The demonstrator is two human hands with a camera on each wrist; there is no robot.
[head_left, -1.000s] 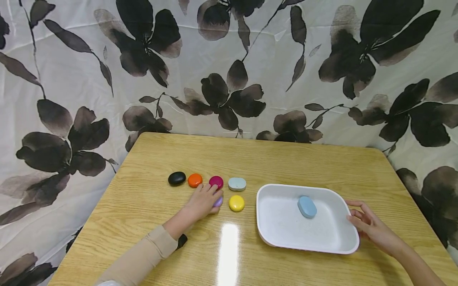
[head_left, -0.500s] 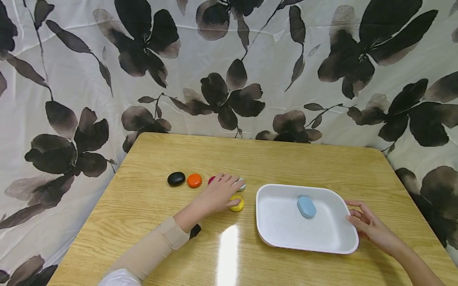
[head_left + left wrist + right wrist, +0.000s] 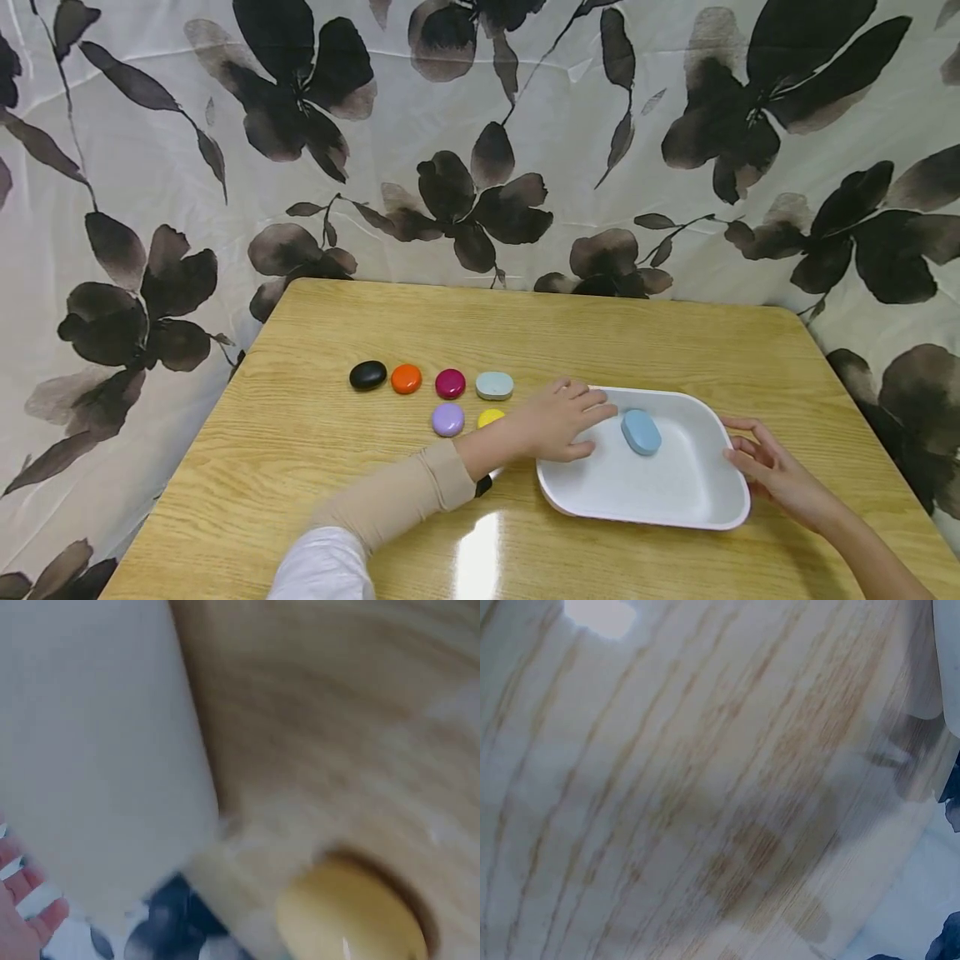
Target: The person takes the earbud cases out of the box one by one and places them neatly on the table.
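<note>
My left hand [image 3: 558, 421] reaches over the left end of a white tray [image 3: 675, 500], fingers spread and holding nothing. A light blue rounded piece [image 3: 641, 432] lies in the tray, just right of those fingertips. At the tray's right end my right hand [image 3: 776, 471] grips the rim between thumb and fingers. Partly hidden behind the left wrist is a yellow rounded piece [image 3: 491, 417], large in the left wrist view. Beside it sits a lilac piece [image 3: 447, 419]. Farther back, a black [image 3: 368, 375], an orange [image 3: 406, 378], a magenta [image 3: 450, 383] and a pale grey-blue piece [image 3: 494, 385] form a row.
The wooden table [image 3: 315, 517] has rounded back corners. Behind it hangs a white cloth [image 3: 390, 275] with dark flowers. A bright reflection shines on the tabletop near the front.
My left hand has swept right, from the lilac piece past the pale grey-blue and yellow ones to over the tray. The pieces and my right hand on the tray stay in place.
</note>
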